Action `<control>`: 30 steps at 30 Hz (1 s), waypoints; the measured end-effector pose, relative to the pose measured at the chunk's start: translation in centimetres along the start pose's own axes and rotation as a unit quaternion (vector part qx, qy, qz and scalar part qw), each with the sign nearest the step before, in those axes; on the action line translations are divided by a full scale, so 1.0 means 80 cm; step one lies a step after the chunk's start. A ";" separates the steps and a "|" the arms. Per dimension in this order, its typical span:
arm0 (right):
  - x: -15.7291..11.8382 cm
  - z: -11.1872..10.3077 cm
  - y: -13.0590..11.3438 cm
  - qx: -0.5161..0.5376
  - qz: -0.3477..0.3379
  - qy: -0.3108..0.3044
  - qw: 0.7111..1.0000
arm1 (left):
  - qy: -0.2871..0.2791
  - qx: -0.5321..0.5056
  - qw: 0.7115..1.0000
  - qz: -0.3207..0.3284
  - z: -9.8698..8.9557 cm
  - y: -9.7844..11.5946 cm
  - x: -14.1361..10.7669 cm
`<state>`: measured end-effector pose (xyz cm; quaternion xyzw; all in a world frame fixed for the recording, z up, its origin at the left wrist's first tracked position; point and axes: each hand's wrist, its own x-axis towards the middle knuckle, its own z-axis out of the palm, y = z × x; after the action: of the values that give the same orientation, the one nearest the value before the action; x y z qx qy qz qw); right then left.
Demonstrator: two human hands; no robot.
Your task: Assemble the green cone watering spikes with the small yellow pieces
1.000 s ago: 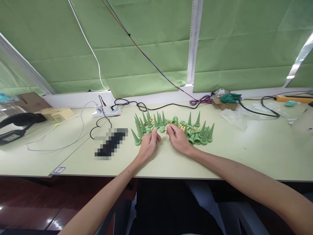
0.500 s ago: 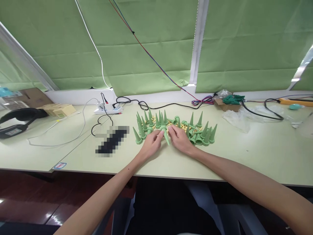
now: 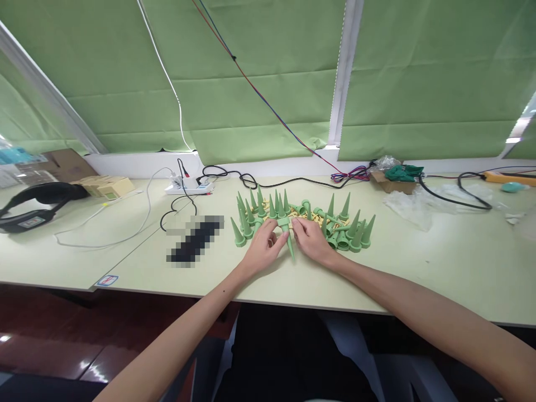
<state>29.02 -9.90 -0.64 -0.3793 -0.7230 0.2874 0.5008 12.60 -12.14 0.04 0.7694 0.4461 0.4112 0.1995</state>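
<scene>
My left hand (image 3: 264, 245) grips a green cone (image 3: 288, 240), which tilts with its tip pointing down toward the table's front edge. Close on its right, my right hand (image 3: 312, 239) has thumb and fingers pinched together beside the cone's wide end; what they hold is too small to make out. Behind both hands lie small yellow pieces (image 3: 298, 212) in a loose pile. Upright green cones (image 3: 238, 233) stand left of the pile, and more cones (image 3: 357, 237) stand or lie on its right side, several with their hollow ends showing.
On the pale table (image 3: 402, 279), a blurred black object (image 3: 196, 240) lies left of the hands. Headphones (image 3: 39, 206) and small yellow boxes (image 3: 109, 187) are farther left. A power strip (image 3: 188, 187) and cables run along the back; a cardboard box (image 3: 393, 183) and clear plastic (image 3: 412, 206) sit right.
The view has shifted slightly. The cone in my left hand has come a little nearer the table's front edge, and my left fingers have changed their hold on it.
</scene>
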 end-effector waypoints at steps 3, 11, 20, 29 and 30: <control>0.000 0.000 -0.002 0.001 0.002 0.003 1.000 | 0.004 0.006 1.000 0.004 0.000 0.001 -0.001; -0.001 -0.004 -0.010 0.016 0.009 0.007 1.000 | 0.013 0.003 0.999 0.039 -0.001 0.004 -0.004; -0.002 -0.001 -0.007 0.014 0.000 0.008 1.000 | 0.038 0.018 0.997 0.057 -0.001 0.001 -0.004; -0.004 -0.001 -0.012 0.015 -0.018 0.016 1.000 | 0.075 0.004 0.997 -0.011 0.001 -0.001 0.001; -0.004 -0.001 -0.012 0.015 -0.019 0.018 1.000 | 0.073 0.005 0.997 -0.014 0.000 -0.001 0.001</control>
<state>28.92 -10.71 -0.01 -0.3633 -0.7162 0.2822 0.5249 12.57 -12.00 0.03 0.7318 0.4724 0.4614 0.1683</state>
